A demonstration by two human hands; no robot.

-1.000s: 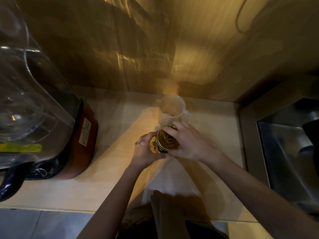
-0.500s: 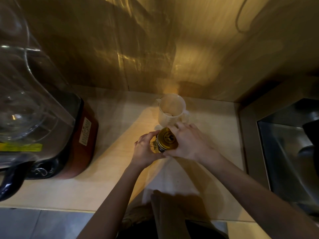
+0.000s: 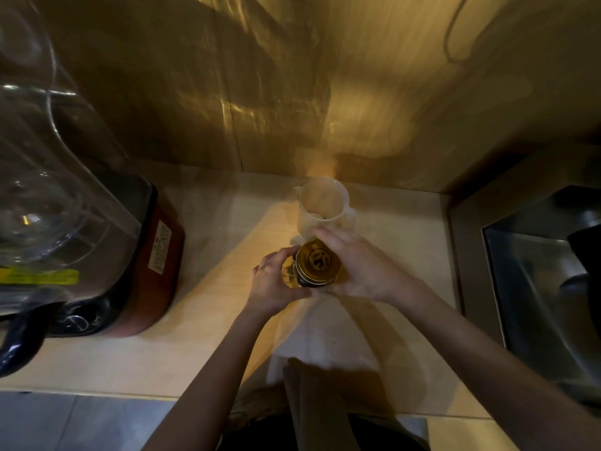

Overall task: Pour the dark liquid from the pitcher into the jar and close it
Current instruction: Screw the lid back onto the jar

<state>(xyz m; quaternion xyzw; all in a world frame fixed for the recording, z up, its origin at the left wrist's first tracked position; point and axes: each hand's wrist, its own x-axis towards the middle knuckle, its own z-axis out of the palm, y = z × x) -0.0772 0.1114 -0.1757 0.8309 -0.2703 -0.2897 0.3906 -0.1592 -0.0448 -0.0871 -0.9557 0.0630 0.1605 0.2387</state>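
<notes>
A small glass jar [image 3: 290,275] stands on the pale wooden counter [image 3: 201,320], capped by a gold lid [image 3: 318,260] with a dark round logo. My left hand [image 3: 274,281] wraps the jar's left side. My right hand [image 3: 357,265] cups the lid and the jar's right side, fingers reaching over the far edge. Just behind the jar stands a white translucent plastic pitcher [image 3: 322,203], upright, spout to the left, with only a dark trace visible at its bottom.
A large blender with a clear jug [image 3: 42,177] on a red-brown base [image 3: 153,265] fills the left. A steel sink [image 3: 546,297] lies to the right. The wall [image 3: 292,92] rises close behind the pitcher. The counter's front edge runs below my forearms.
My right hand has turned around the lid, its fingers shifting from across the top to the far and right side, so the lid's logo now shows. The left hand and jar have stayed in place.
</notes>
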